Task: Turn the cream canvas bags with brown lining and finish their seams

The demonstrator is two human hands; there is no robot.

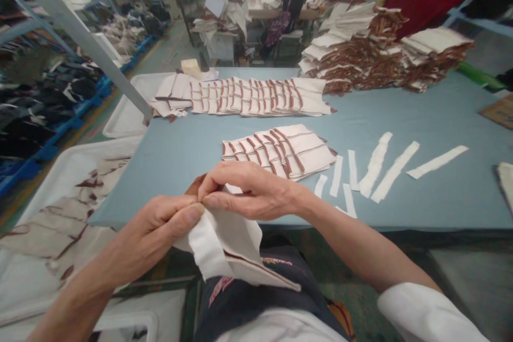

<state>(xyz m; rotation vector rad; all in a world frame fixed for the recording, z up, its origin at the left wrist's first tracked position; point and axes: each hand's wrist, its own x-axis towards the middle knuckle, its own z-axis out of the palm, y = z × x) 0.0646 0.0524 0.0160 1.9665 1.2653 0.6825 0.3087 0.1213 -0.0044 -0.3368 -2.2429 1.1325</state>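
Observation:
My left hand (160, 224) and my right hand (248, 189) meet over my lap, just before the near edge of the blue table (420, 117). Both pinch the top edge of a white fabric piece (228, 248) with a brown trim, which hangs down between them. Just beyond my fingers a fanned row of white pieces with brown edging (280, 150) lies on the table. Several loose white strips (377, 168) lie to its right.
A longer fanned row of pieces (248, 96) lies farther back, with tall stacks of pieces (372, 48) at the back right. White trays (52, 214) with fabric stand at my left. A grey slanted post (80, 32) rises at the left. A person sits at a far table.

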